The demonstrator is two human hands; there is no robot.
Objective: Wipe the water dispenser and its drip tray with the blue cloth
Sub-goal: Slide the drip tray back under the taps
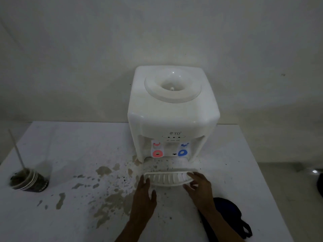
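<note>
A white tabletop water dispenser (173,109) stands at the back of the white table (70,145), with a red tap and a blue tap on its front. Its white slotted drip tray (166,179) is pulled partly out in front of the base. My left hand (144,194) touches the tray's left end with fingers spread. My right hand (199,186) grips the tray's right end, fingers curled over the rim. The dark blue cloth (227,212) lies on the table near the front edge, partly hidden under my right forearm.
Brown spill stains (108,194) cover the table left of and in front of the dispenser. A stack of dark paper cups (28,180) with a stick in it stands at the far left. A pale wall is close behind the dispenser.
</note>
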